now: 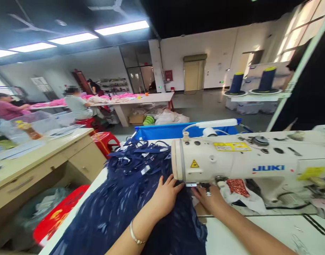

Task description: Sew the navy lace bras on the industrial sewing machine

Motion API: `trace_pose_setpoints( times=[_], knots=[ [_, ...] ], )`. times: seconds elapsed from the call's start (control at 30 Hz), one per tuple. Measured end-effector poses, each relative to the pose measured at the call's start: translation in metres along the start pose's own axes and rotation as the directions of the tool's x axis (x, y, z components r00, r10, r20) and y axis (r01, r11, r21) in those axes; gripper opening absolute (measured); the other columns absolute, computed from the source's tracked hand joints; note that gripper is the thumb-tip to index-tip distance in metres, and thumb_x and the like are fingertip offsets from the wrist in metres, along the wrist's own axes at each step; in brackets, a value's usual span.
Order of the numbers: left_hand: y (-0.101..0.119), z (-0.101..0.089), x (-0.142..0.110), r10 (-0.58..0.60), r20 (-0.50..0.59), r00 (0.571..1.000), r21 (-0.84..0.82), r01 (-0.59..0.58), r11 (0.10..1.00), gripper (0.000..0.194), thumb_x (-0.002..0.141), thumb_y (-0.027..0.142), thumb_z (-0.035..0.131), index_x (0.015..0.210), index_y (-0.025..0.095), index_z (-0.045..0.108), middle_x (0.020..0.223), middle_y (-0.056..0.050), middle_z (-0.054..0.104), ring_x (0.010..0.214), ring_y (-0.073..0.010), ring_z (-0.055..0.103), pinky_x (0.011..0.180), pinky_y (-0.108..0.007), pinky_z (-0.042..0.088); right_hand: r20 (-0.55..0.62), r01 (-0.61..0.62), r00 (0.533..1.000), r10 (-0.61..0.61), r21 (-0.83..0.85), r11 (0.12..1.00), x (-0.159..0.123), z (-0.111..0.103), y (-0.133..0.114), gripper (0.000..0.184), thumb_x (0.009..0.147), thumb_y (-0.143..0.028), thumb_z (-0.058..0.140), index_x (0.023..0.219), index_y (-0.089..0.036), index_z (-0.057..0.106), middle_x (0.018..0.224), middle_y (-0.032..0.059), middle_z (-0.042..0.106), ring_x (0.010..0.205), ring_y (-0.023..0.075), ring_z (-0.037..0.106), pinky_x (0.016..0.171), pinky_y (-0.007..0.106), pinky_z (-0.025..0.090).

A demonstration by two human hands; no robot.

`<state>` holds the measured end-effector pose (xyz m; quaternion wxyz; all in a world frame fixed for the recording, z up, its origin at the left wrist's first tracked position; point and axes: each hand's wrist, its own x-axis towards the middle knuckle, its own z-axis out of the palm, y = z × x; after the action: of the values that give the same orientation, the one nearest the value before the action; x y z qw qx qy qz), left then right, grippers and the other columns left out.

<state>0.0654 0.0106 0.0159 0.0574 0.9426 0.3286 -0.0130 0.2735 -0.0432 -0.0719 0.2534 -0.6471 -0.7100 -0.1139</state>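
Note:
A pile of navy blue fabric (pixel 130 198), sheer-looking and with thin straps and small white labels at its far end, covers the left of the sewing table. On it rests my left hand (pixel 166 194), fingers stretched out and apart, fingertips beside the head of a white JUKI sewing machine (pixel 231 164). My right hand (pixel 208 200) reaches under the machine head near the needle area, at the right edge of the fabric. Its fingertips are partly hidden by the machine, so its grip does not show.
Behind the machine hangs a blue cloth bin (pixel 162 131). Two navy thread cones (pixel 267 79) stand at the right. To the left are a wooden desk (pixel 45 159), a red stool (pixel 105 141) and a red stool seat (pixel 60 214). Several people sit or stand at far tables.

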Motion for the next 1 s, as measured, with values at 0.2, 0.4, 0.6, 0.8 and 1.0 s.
trace_pose_setpoints(
  times=[0.2,0.4,0.6,0.8,1.0],
  knots=[
    [0.003,0.007,0.002,-0.065,-0.019,0.998,0.044,0.065,0.997,0.053,0.091,0.015,0.044,0.142,0.026,0.054,0.140,-0.018,0.049,0.134,-0.0350,0.044,0.114,-0.064,0.028,0.038,0.116,0.993,-0.109,-0.306,0.945,-0.019,0.019,0.008,0.026,0.094,-0.021,0.056,0.108,-0.030,0.075,0.104,0.0091,0.074,0.090,0.0261,0.069,0.074,0.035,0.054],
    [-0.004,0.007,0.001,0.062,-0.011,0.998,-0.040,-0.062,0.997,0.051,0.091,0.011,0.043,0.139,0.024,0.055,0.136,-0.016,0.050,0.133,-0.0345,0.043,0.112,-0.065,0.031,0.187,0.303,0.950,-0.248,-0.371,0.878,-0.019,0.003,0.017,0.040,0.089,-0.011,0.058,0.122,-0.030,0.070,0.103,0.0095,0.074,0.083,0.0254,0.072,0.054,0.027,0.050],
    [-0.007,0.003,-0.003,0.125,-0.030,0.992,-0.069,-0.127,0.989,0.038,0.095,0.013,0.043,0.126,0.025,0.063,0.132,-0.013,0.052,0.130,-0.0324,0.045,0.108,-0.064,0.036,0.150,0.233,0.969,-0.195,-0.304,0.924,-0.025,0.013,0.024,0.036,0.086,-0.015,0.064,0.117,-0.032,0.073,0.102,0.0086,0.075,0.084,0.0278,0.073,0.059,0.030,0.055],
    [-0.007,0.006,-0.005,0.128,-0.033,0.991,-0.061,-0.129,0.990,0.047,0.095,0.014,0.042,0.139,0.023,0.056,0.133,-0.014,0.054,0.119,-0.0319,0.050,0.099,-0.047,0.049,0.119,0.142,0.986,-0.121,-0.187,0.972,-0.025,0.007,0.023,0.029,0.093,-0.030,0.061,0.119,-0.030,0.073,0.093,0.0104,0.074,0.078,0.0264,0.071,0.061,0.032,0.056],
    [-0.012,0.012,-0.003,0.179,-0.106,0.978,-0.242,-0.200,0.949,0.049,0.094,0.006,0.038,0.137,0.022,0.056,0.141,-0.010,0.051,0.135,-0.0261,0.043,0.111,-0.038,0.043,0.082,0.192,0.980,-0.181,-0.159,0.968,-0.016,-0.009,0.018,0.023,0.086,-0.023,0.068,0.107,-0.026,0.077,0.082,0.0082,0.074,0.070,0.0246,0.068,0.066,0.034,0.055]
  ],
)
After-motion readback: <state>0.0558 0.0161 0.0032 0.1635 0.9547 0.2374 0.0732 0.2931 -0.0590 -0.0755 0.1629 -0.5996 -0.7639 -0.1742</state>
